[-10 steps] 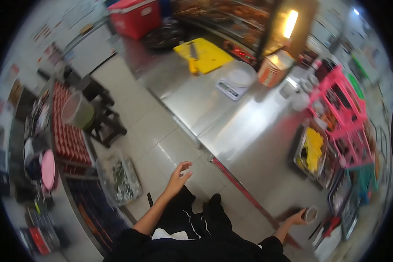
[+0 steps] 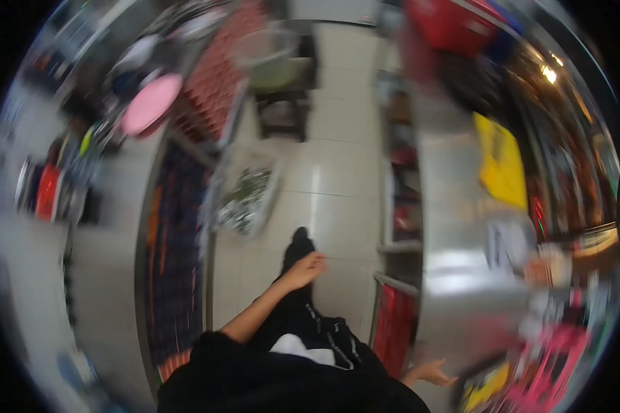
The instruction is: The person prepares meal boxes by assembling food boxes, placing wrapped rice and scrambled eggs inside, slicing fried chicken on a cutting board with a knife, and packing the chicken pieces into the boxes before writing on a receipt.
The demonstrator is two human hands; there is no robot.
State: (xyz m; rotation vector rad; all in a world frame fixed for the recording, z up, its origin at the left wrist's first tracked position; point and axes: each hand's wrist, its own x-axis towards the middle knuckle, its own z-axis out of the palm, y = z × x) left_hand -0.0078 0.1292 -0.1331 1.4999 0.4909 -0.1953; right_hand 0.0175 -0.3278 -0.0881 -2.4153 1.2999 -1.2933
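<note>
My left hand [image 2: 306, 270] hangs over the floor in front of my body, near my dark shoe [image 2: 301, 237]. It holds nothing visible, its fingers loosely bent and slightly blurred. At the lower right, my right hand [image 2: 430, 372] is empty with its fingers apart, beside the steel counter [image 2: 455, 241] and close to a tray with yellow contents [image 2: 486, 389]. No cup shows in or beside it.
Left of the aisle are a tub of greenish contents [image 2: 248, 196], a bucket [image 2: 272, 62] on a dark stool and a pink lid [image 2: 153, 104]. On the right are a yellow board [image 2: 501, 162], a red cooler [image 2: 455, 24] and a pink basket [image 2: 551, 365].
The view has turned left, so the counter now lies along the right side. The cup seen in my right hand is gone from it, and that hand is open. My left hand's fingers are closer together.
</note>
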